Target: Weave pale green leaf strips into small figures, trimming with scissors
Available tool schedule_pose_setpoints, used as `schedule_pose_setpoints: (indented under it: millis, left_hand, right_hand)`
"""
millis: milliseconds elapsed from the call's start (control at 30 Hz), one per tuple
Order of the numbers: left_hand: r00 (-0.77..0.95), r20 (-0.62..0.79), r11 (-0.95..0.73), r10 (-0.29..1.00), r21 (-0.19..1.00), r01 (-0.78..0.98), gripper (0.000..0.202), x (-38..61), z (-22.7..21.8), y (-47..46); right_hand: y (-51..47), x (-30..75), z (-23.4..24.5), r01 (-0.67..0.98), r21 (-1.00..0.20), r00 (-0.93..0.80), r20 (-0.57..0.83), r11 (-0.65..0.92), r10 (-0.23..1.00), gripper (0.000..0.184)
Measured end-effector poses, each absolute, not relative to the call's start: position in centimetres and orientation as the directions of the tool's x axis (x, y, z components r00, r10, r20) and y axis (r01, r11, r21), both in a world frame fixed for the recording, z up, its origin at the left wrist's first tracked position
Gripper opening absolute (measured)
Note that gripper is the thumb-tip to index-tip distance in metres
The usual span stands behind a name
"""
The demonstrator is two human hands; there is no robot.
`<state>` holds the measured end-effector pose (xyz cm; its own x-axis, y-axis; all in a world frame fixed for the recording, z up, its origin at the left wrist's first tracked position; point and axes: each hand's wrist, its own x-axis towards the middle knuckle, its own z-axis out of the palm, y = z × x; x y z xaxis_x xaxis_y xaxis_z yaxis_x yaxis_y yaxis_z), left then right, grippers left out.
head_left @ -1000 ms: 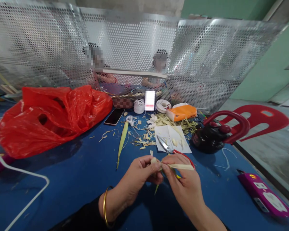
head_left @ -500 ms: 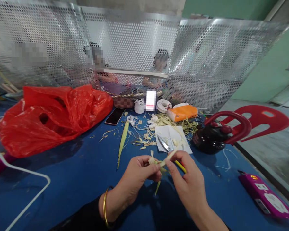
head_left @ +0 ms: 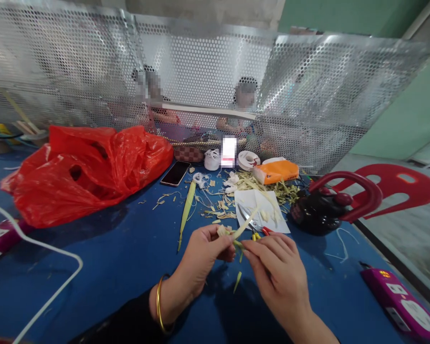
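My left hand [head_left: 202, 260], with a gold bangle at the wrist, is closed around a small folded piece of pale green leaf strips [head_left: 246, 225]. One strip sticks up from it towards the upper right. My right hand [head_left: 281, 272] pinches a thin end of the same leaf piece just right of the left fingertips. A pointed green tip [head_left: 238, 282] hangs below. Beyond the hands, scissors [head_left: 250, 220] with red and yellow handles lie on white paper [head_left: 281, 224]. Left of them lies a long green leaf bundle [head_left: 187, 210] tied with white thread.
On the blue table [head_left: 129, 258] are a red plastic bag [head_left: 93, 177], a phone [head_left: 176, 173], leaf scraps [head_left: 222, 208], thread spools [head_left: 249, 160] and an orange tissue pack [head_left: 276, 171]. To the right stand a dark kettle [head_left: 317, 210] and a purple power strip [head_left: 403, 301]. Behind is a perforated metal screen [head_left: 208, 62].
My right hand has shifted from the upward-pointing strip down to a thin end beside the left fingers. The scissors' handles now show more. The view has turned slightly left.
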<state>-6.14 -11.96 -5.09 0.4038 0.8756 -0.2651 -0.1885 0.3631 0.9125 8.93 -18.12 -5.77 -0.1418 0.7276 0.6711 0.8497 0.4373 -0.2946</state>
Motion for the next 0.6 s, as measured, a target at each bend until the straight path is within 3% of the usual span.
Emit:
schedule_pose_setpoints:
  millis: [67, 233, 300, 433, 600]
  left_hand:
    - [0.411, -0.242, 0.322, 0.879, 0.937, -0.137, 0.02, -6.1, -5.2, -11.9]
    - [0.51, -0.192, 0.241, 0.838, 0.97, -0.031, 0.009, -5.9, -5.5, -12.0]
    - [0.553, -0.202, 0.243, 0.808, 0.97, -0.001, 0.004, -5.9, -5.5, -12.1]
    - [0.628, -0.237, 0.25, 0.741, 0.966, 0.071, 0.005, -6.0, -5.3, -12.2]
    - [0.692, -0.283, 0.328, 0.664, 0.942, 0.07, 0.006, -6.2, -5.3, -12.2]
  right_hand:
    - [-18.2, 8.9, -5.6, 0.806, -0.337, -0.156, 0.671, 0.486, 0.725, 0.012]
    - [-18.5, 9.0, -5.5, 0.579, -0.628, -0.089, 0.585, 0.52, 0.806, 0.017]
    - [-18.5, 9.2, -5.6, 0.599, -0.627, -0.05, 0.591, 0.498, 0.805, 0.018]
    - [-18.5, 9.3, -5.9, 0.729, -0.492, -0.06, 0.647, 0.476, 0.76, 0.016]
    - [-18.4, 8.7, -6.5, 0.736, -0.605, 0.042, 0.489, 0.305, 0.871, 0.012]
